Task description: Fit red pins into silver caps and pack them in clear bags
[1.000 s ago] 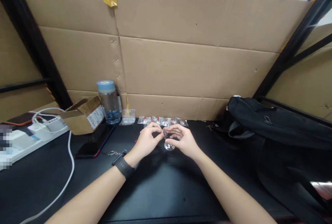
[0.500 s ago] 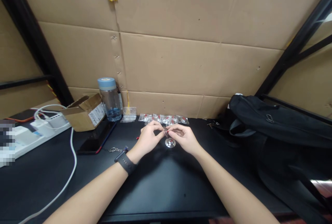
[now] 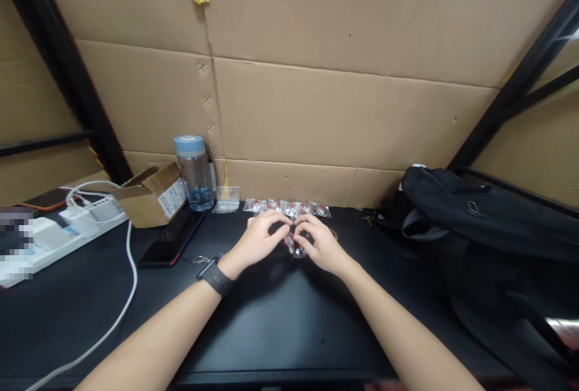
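Spot metal disc between half-curled L hand (image 3: 261, 240) & R hand (image 3: 320, 245), twd 6 o'clock (image 3: 298, 253); can't tell grip; prob. light, slick—pinch rim.

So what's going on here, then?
A person's left hand and right hand are close together above a black tabletop, fingers curled in beside a small shiny metal piece. Exactly what the fingertips grip is too small to tell. Behind them, a row of clear packets lies near the cardboard wall.
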A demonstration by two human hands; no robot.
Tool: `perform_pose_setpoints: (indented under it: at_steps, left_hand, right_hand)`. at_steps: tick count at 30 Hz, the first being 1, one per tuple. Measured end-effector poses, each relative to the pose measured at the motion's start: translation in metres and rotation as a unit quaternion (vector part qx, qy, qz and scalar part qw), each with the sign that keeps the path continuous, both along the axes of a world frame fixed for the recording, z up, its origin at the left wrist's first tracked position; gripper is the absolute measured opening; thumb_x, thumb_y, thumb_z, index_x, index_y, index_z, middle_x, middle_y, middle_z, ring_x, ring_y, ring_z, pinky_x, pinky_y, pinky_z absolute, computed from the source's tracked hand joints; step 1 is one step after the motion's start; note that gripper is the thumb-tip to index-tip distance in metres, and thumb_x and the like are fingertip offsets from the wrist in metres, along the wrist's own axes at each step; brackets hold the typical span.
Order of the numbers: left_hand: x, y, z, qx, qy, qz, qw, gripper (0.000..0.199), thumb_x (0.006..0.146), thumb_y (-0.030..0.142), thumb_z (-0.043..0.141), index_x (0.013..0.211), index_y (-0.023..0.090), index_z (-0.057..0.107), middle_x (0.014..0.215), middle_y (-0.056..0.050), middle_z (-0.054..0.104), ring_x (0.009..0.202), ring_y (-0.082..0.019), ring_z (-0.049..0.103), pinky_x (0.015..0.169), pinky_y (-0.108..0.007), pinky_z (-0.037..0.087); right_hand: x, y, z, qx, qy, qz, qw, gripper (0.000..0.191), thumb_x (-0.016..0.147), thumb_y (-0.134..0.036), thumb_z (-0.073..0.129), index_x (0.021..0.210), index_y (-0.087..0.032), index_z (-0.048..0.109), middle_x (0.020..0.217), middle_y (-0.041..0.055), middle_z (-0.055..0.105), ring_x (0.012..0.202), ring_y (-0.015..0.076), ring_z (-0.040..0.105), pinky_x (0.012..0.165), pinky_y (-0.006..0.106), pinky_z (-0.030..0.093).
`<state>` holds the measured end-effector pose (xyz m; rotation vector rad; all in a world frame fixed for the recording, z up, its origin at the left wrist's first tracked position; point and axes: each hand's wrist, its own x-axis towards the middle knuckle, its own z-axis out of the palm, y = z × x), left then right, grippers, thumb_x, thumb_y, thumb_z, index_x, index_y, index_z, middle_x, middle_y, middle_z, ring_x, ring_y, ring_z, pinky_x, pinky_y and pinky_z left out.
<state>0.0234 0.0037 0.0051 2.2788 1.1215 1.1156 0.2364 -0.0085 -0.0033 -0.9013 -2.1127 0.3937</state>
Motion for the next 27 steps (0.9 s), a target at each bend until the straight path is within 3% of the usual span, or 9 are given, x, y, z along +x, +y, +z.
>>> perform_pose_setpoints:
  at_steps: [8, 13, 17, 23, 27]
  left_hand:
    - [0.002, -0.002, -0.01, 0.021, 0.127, -0.022, 0.991, 0.015, 0.09, 0.034, 0.064, 0.084, 0.027, 0.076, 0.102, -0.002, 0.071, 0.107, -0.025, 0.058, 0.093, -0.039, 0.032]
    - [-0.007, 0.004, -0.01, 0.047, 0.149, 0.007, 0.988, 0.013, 0.088, 0.03, 0.066, 0.088, 0.03, 0.079, 0.094, -0.003, 0.071, 0.1, -0.025, 0.057, 0.09, -0.039, 0.029]
    - [-0.009, 0.005, -0.012, 0.024, 0.144, -0.01, 0.989, 0.017, 0.09, 0.027, 0.063, 0.087, 0.031, 0.08, 0.089, -0.004, 0.075, 0.093, -0.023, 0.06, 0.09, -0.039, 0.028]
    - [-0.007, 0.004, -0.014, 0.017, 0.131, 0.001, 0.991, 0.016, 0.089, 0.028, 0.063, 0.083, 0.028, 0.077, 0.085, -0.004, 0.077, 0.088, -0.023, 0.063, 0.09, -0.039, 0.028]
    - [-0.008, 0.006, -0.015, 0.017, 0.14, 0.019, 0.99, 0.017, 0.087, 0.031, 0.063, 0.077, 0.026, 0.075, 0.08, -0.004, 0.076, 0.083, -0.023, 0.063, 0.091, -0.039, 0.029]
  right_hand:
    - [0.001, -0.002, 0.003, 0.007, -0.015, -0.008, 1.0, 0.008, 0.095, -0.022, 0.058, 0.091, -0.021, 0.065, 0.113, 0.0082, 0.063, 0.106, 0.0213, 0.061, 0.094, 0.035, 0.048]
    - [0.012, 0.003, -0.004, -0.017, -0.125, -0.047, 0.991, 0.015, 0.088, -0.024, 0.068, 0.103, -0.022, 0.07, 0.098, 0.0063, 0.069, 0.091, 0.0208, 0.064, 0.083, 0.032, 0.049]
    - [0.017, 0.01, -0.013, -0.036, -0.185, -0.051, 0.981, 0.011, 0.084, -0.016, 0.069, 0.09, -0.022, 0.075, 0.087, 0.0036, 0.071, 0.078, 0.0179, 0.065, 0.075, 0.028, 0.048]
    - [0.011, 0.015, -0.022, -0.039, -0.158, -0.043, 0.986, 0.022, 0.079, -0.004, 0.065, 0.083, -0.022, 0.077, 0.082, 0.0027, 0.072, 0.071, 0.0155, 0.065, 0.072, 0.026, 0.047]
    - [0.006, 0.013, -0.02, -0.054, -0.115, -0.064, 0.99, 0.021, 0.079, -0.007, 0.065, 0.081, -0.022, 0.079, 0.079, 0.002, 0.074, 0.066, 0.0154, 0.064, 0.069, 0.027, 0.047]
